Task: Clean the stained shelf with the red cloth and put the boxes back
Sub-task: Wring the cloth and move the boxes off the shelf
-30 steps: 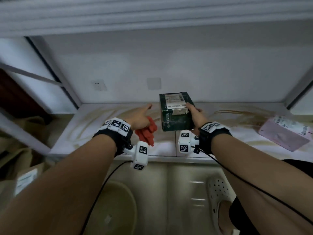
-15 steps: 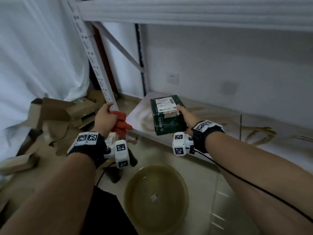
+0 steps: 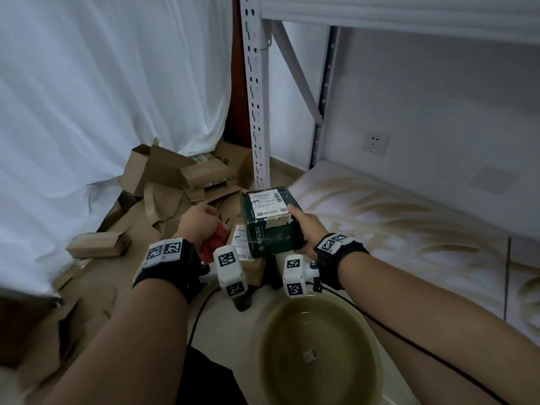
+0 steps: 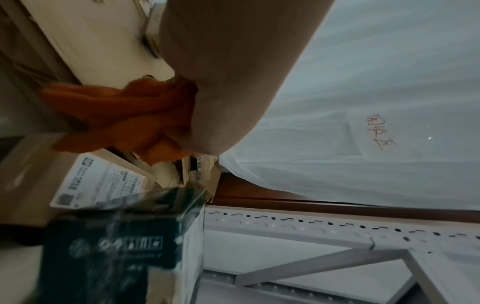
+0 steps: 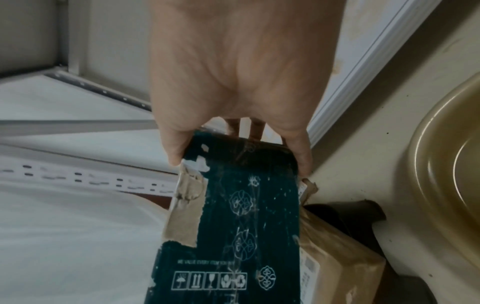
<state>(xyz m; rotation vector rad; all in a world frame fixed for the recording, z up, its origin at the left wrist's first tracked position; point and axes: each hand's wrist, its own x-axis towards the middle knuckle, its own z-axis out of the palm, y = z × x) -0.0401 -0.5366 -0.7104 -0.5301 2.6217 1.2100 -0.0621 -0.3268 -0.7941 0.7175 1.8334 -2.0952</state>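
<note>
My right hand (image 3: pixel 304 226) grips a dark green box (image 3: pixel 270 220) with a white label, thumb on top and fingers underneath. It holds the box in the air just past the left front corner of the white shelf (image 3: pixel 409 238), which is streaked with brown stains. The right wrist view shows the same green box (image 5: pixel 233 226) held by its end. My left hand (image 3: pixel 198 223) clutches the bunched red cloth (image 3: pixel 211 246) to the left of the box. In the left wrist view the cloth (image 4: pixel 124 115) hangs from the palm.
A brown parcel (image 3: pixel 240 244) with a label lies on the floor below the green box. A round olive basin (image 3: pixel 318 355) stands on the floor in front of the shelf. Torn cardboard boxes (image 3: pixel 181 176) are heaped by the white curtain, beside the perforated shelf post (image 3: pixel 253 97).
My right hand has carried the green box leftward from over the shelf to beyond its left corner. The left hand moved left with the cloth, and my view swung left.
</note>
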